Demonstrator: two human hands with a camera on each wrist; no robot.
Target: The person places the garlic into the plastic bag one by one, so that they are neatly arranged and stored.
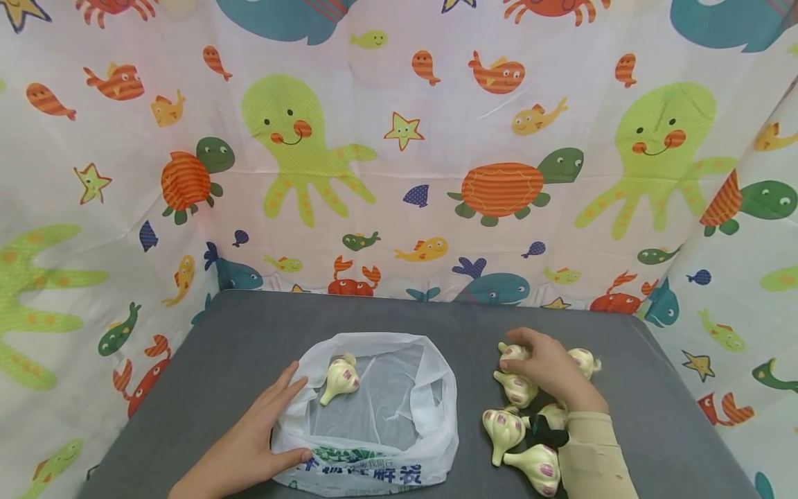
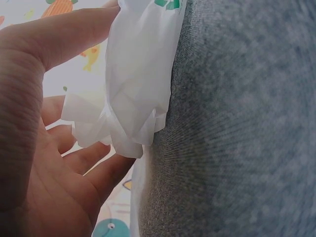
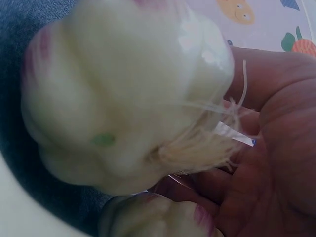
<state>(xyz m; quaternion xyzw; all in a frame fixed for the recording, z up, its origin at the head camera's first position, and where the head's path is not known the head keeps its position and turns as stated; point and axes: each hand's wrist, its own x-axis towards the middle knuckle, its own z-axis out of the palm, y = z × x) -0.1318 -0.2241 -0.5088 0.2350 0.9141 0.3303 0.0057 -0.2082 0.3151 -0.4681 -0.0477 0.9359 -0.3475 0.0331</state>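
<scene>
The left hand [image 1: 257, 430] lies spread along the left of the white bag [image 1: 444, 433], apparently steadying its open mouth; one garlic bulb [image 1: 341, 378] rests inside; the right hand [image 1: 553, 364] pinches another bulb [image 1: 511, 352], seemingly for control, beside loose bulbs [image 1: 503, 431].

The dark grey counter [image 1: 249, 346] has a smooth, plain-looking top. Near its middle sits a white plastic bag [image 1: 368, 468], mouth open upward, print on its near side. To the right, apart from the bag, garlic bulbs [image 1: 503, 428] lie in a loose cluster. A dark object [image 1: 548, 434] seems to rest among them, partly hidden.
</scene>
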